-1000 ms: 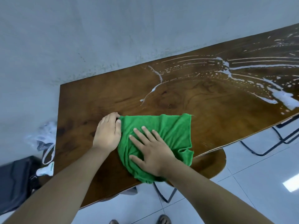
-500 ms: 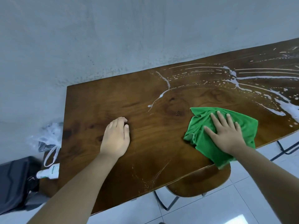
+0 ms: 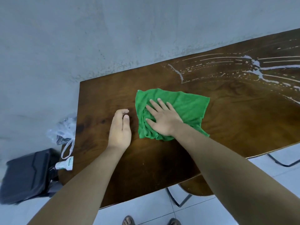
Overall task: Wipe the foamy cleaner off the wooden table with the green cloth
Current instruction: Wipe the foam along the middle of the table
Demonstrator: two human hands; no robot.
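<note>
Fingers (image 3: 162,106) spread flat, right hand (image 3: 164,121) has slid green cloth (image 3: 190,106) back beside relaxed left hand (image 3: 120,129).

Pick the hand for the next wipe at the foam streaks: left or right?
Right. The right hand presses flat on the green cloth, and the foam streaks lie toward that side of the table. The left hand rests on bare wood, holding nothing, farther from the foam.
</note>
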